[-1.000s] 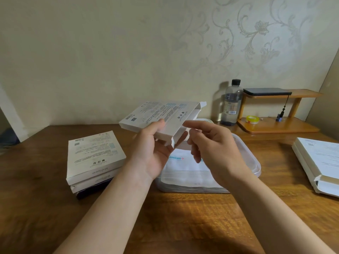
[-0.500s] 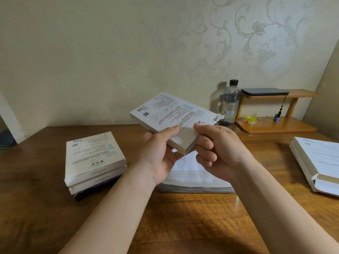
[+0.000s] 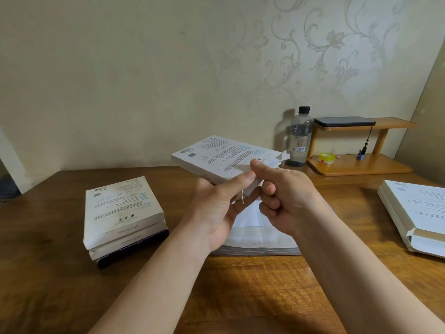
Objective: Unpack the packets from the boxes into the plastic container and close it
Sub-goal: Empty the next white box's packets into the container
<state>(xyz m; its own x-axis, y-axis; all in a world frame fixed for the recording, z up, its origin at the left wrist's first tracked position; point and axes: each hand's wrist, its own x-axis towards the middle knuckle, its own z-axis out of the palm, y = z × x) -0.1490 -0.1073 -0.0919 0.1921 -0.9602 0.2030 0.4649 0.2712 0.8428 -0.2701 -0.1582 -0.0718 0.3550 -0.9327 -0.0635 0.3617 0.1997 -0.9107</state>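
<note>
As you held it, box (image 3: 216, 160): left hand (image 3: 216, 210) gripped it underneath; right hand (image 3: 281, 196) pinched its open end.
container (image 3: 265, 250): some packets (image 3: 252, 227) in, not yet closed.
left stack (image 3: 120, 213): three boxes seemingly waiting.

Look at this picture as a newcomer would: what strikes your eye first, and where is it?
First, the white box held up at centre, gripped by the left hand and pinched at its open end by the right hand, above the plastic container. Next, the stack of boxes on the table at left, and an opened box at the right edge.
</note>
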